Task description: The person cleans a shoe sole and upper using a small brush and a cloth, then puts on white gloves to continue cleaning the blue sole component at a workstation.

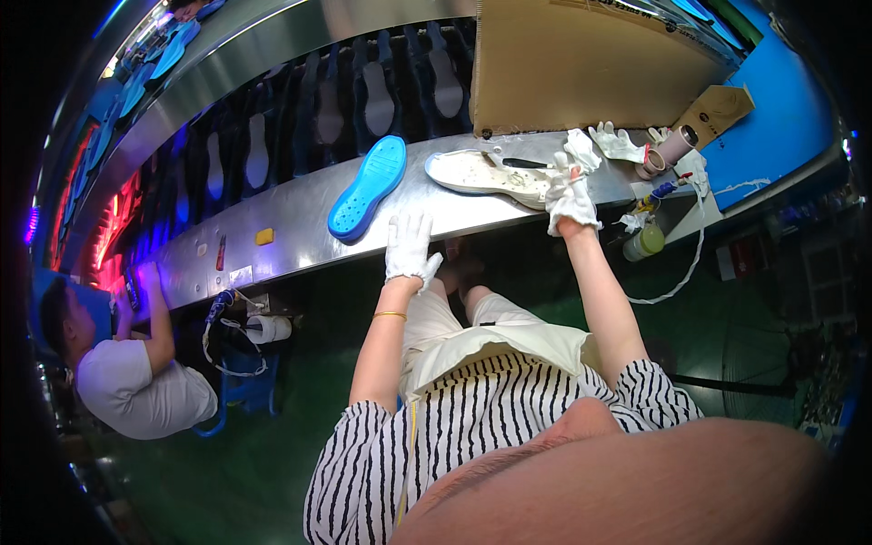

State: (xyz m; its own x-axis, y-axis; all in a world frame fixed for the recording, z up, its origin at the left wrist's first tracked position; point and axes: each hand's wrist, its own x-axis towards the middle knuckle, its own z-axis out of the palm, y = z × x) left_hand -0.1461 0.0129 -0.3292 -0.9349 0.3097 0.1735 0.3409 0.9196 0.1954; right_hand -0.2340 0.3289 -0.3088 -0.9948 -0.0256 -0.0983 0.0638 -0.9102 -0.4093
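A: Where's the white sole?
B: I see it flat on the steel bench; right hand gripping its end; left hand open, apart, nearer the blue sole.
A: Containers?
B: Bottle beyond the white sole; contents unclear.

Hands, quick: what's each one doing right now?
Left hand: gloved, open, holding nothing, near the blue sole.
Right hand: gloved, closed on a white cloth over the white sole.

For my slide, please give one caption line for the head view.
Gloved right hand on white sole; gloved left hand near blue sole.
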